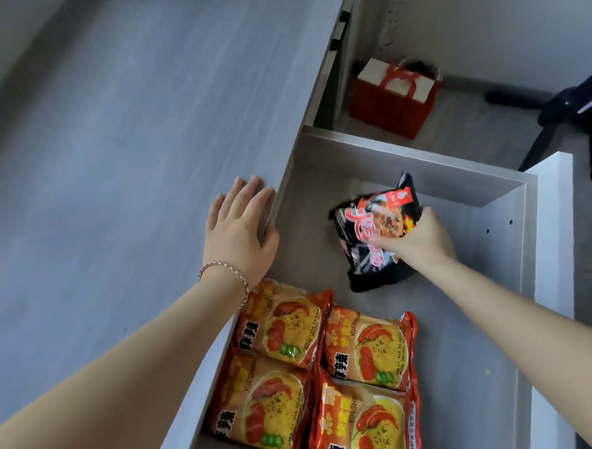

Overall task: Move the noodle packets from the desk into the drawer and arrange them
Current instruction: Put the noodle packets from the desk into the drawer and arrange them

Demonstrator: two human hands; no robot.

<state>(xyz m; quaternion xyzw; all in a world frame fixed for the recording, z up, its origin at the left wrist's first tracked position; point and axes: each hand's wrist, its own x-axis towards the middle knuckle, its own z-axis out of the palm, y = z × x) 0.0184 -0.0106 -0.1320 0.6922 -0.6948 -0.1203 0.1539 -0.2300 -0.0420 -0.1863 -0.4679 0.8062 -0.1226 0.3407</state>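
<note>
The grey drawer (403, 156) stands pulled out to the right of the grey desk top (117, 146). Several orange noodle packets (281, 325) lie flat in two rows at the drawer's near end. My right hand (419, 240) grips a black noodle packet (371, 221) with red lettering, holding it tilted inside the drawer just beyond the orange ones. My left hand (241, 233) rests flat on the desk's edge beside the drawer, fingers spread, holding nothing; a thin bracelet circles its wrist.
A red and white gift bag (391, 100) sits on the floor under the desk beyond the drawer. A black chair base (552, 114) stands at the upper right. The drawer's white front panel (553, 232) runs along the right.
</note>
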